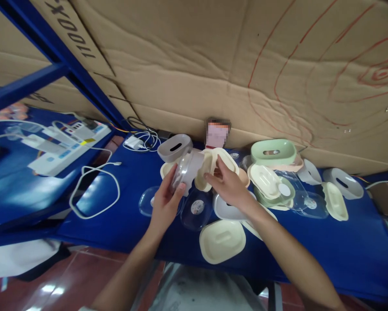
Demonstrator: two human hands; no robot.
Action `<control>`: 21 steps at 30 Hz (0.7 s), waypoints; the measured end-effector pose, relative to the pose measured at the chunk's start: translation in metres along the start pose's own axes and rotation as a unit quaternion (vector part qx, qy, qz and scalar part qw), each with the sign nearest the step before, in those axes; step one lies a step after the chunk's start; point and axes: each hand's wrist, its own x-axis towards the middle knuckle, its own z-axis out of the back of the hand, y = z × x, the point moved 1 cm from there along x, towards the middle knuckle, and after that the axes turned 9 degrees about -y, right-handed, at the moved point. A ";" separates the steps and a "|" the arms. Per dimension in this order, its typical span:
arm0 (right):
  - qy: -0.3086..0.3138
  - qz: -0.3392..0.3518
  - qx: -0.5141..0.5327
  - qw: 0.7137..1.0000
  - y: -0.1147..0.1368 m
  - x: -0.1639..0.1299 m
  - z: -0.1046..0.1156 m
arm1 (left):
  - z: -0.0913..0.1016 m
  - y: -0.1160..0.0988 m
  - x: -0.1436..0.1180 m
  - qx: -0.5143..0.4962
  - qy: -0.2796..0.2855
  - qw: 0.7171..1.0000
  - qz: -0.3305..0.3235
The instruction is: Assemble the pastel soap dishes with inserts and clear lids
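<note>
My left hand [168, 196] is closed on a clear plastic lid [180, 172], its thumb along the near side; a grey part [193, 167] shows against the lid. Beside it, my right hand [228, 181] grips a cream soap dish tray [204, 172] tilted on edge, close to the lid; I cannot tell if they touch. Below the hands lie a clear lid with a round label [197, 208], a grey tray [228, 212] partly under my right wrist, and a cream oval tray [222, 242] near the table edge.
Rightward are a green slotted case [273, 152], a cream tray [265, 179], grey cases [343, 183] and more clear lids [312, 206]. Behind my left hand stands a grey slotted case [175, 147]. A power strip [69, 149] and white cable [119, 190] lie left; cardboard [181, 65] forms the back.
</note>
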 end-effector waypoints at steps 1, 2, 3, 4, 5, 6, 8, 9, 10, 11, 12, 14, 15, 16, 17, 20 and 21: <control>-0.030 0.028 -0.046 0.998 0.003 -0.001 0.004 | -0.002 -0.001 -0.001 0.000 0.001 1.000 -0.005; -0.065 0.061 -0.082 0.993 0.008 -0.003 0.007 | -0.003 -0.002 -0.002 -0.002 0.000 1.000 -0.010; -0.100 0.096 -0.107 0.985 0.013 -0.006 0.009 | -0.005 -0.004 -0.003 -0.002 -0.004 1.000 -0.015; -0.128 0.128 -0.122 0.976 0.018 -0.010 0.009 | -0.006 -0.005 -0.004 -0.002 -0.006 1.000 -0.021; -0.143 0.148 -0.129 0.970 0.022 -0.014 0.007 | -0.007 -0.007 -0.005 -0.002 -0.004 1.000 -0.028; -0.140 0.154 -0.126 0.970 0.027 -0.017 0.004 | -0.008 -0.008 -0.006 -0.004 0.002 0.999 -0.037; -0.088 0.129 -0.085 0.984 0.033 -0.022 -0.004 | -0.008 -0.010 -0.008 -0.017 0.026 0.998 -0.054; -0.052 0.105 -0.046 0.992 0.035 -0.023 -0.008 | -0.008 -0.010 -0.008 -0.031 0.042 0.997 -0.057; -0.019 0.079 0.003 0.997 0.036 -0.024 -0.011 | -0.007 -0.010 -0.008 -0.048 0.056 0.996 -0.055; 0.008 0.054 0.057 0.997 0.036 -0.024 -0.012 | -0.005 -0.010 -0.007 -0.070 0.068 0.994 -0.046; 0.024 0.032 0.111 0.993 0.036 -0.024 -0.011 | -0.003 -0.010 -0.005 -0.090 0.077 0.992 -0.034; 0.029 -0.004 0.193 0.981 0.033 -0.025 -0.003 | 0.003 -0.012 0.001 -0.100 0.074 0.992 -0.024; 0.023 -0.018 0.216 0.976 0.029 -0.025 0.004 | 0.007 -0.014 0.005 -0.076 0.058 0.995 -0.037; 0.015 -0.032 0.224 0.974 0.025 -0.025 0.013 | 0.010 -0.017 0.010 -0.027 0.035 0.997 -0.066; 0.003 -0.047 0.221 0.974 0.019 -0.024 0.022 | 0.012 -0.019 0.016 0.040 0.012 0.994 -0.105; -0.052 -0.097 0.174 0.979 -0.003 -0.017 0.053 | 0.011 -0.022 0.031 0.249 -0.041 0.944 -0.212; -0.069 -0.110 0.155 0.979 -0.010 -0.013 0.063 | 0.009 -0.021 0.034 0.300 -0.046 0.926 -0.225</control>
